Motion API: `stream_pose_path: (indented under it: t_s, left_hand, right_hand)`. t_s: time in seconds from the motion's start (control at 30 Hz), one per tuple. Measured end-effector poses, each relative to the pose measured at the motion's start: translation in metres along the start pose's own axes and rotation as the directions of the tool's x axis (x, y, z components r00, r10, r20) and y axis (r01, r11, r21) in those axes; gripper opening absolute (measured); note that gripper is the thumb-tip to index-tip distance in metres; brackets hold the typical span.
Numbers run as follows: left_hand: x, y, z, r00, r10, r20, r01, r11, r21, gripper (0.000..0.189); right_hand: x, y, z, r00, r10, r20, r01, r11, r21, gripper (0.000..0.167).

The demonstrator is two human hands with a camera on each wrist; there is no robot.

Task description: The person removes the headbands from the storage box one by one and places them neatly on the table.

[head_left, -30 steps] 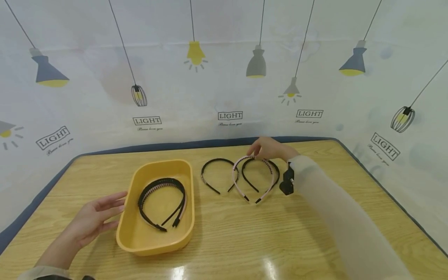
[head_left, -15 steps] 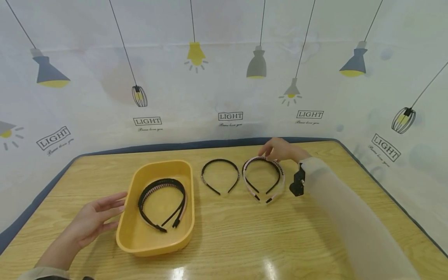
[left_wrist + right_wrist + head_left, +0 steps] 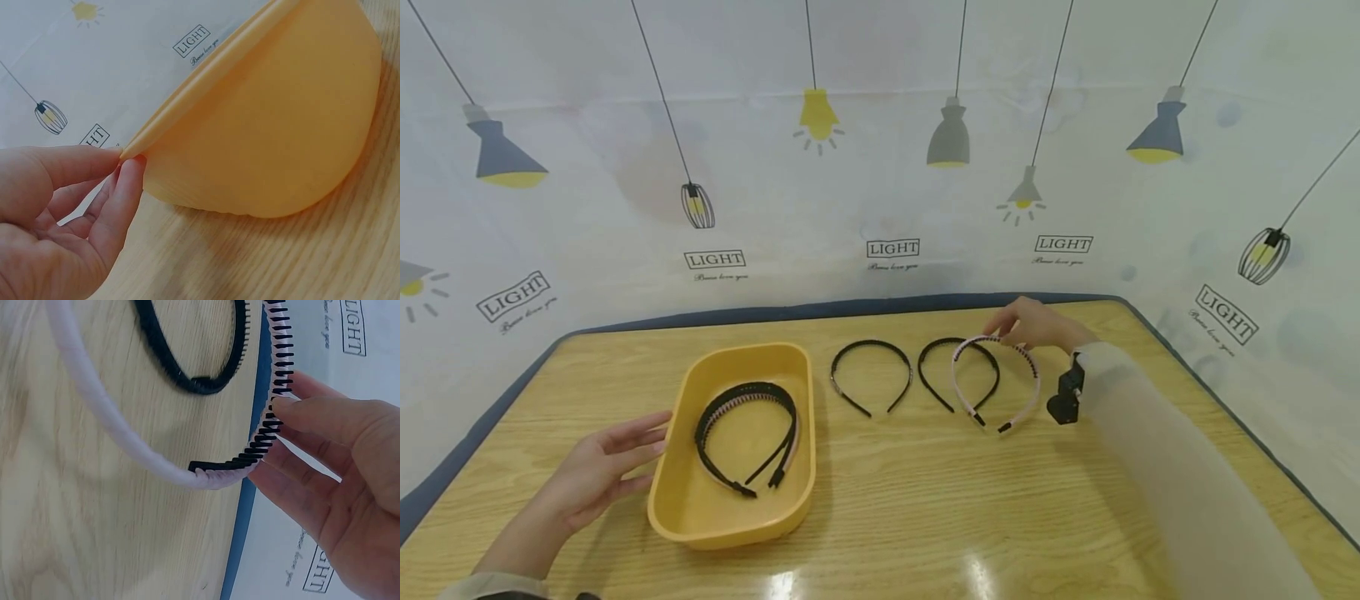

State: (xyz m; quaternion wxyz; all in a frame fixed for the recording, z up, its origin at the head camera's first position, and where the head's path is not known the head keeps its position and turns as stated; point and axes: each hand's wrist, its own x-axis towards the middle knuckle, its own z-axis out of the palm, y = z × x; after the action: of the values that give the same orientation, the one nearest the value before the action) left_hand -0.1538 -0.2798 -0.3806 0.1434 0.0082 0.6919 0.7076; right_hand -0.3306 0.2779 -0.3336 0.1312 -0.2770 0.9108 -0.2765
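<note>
My right hand (image 3: 1030, 323) pinches the top of a pink headband (image 3: 119, 429) with black comb teeth, between thumb and fingers. In the head view this band overlaps the right side of a thin black headband (image 3: 920, 375) on the table. Another thin black headband (image 3: 833, 375) lies apart, to the left. At the left, my left hand (image 3: 598, 471) pinches the rim of a yellow plastic tray (image 3: 737, 533); the left wrist view shows thumb and fingertips at its edge. Inside the tray, a wider black headband (image 3: 760, 387) overlaps a pink one, which is partly hidden.
The wooden table (image 3: 910, 525) has a dark blue back edge (image 3: 760, 315). Behind it hangs a pale backdrop (image 3: 880, 200) printed with lamps. A black device (image 3: 1066, 398) is strapped to my right wrist.
My right hand has moved right with the pink headband, bringing it across the black headband to that one's right side. My left hand and the tray have stayed put.
</note>
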Motion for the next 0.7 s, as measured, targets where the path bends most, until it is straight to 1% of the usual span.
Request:
stream_pose_path:
  t_s: [0.4,0.53,0.7]
  left_hand:
    - [0.0,0.002,0.001,1.0,-0.013,-0.019,0.013,1.0,0.01,0.033]
    - [0.0,0.003,0.001,1.0,-0.016,-0.024,0.016,1.0,0.015,0.033]
    - [0.0,0.004,0.001,1.0,-0.02,-0.023,0.02,1.0,0.017,0.033]
  right_hand:
    - [-0.028,0.026,-0.008,0.997,0.056,-0.045,-0.054,0.998,0.03,0.025]
    - [-0.036,0.036,-0.011,0.994,0.096,-0.054,-0.095,0.995,0.034,0.026]
    - [-0.045,0.046,-0.013,0.989,0.14,-0.044,-0.138,0.99,0.034,0.027]
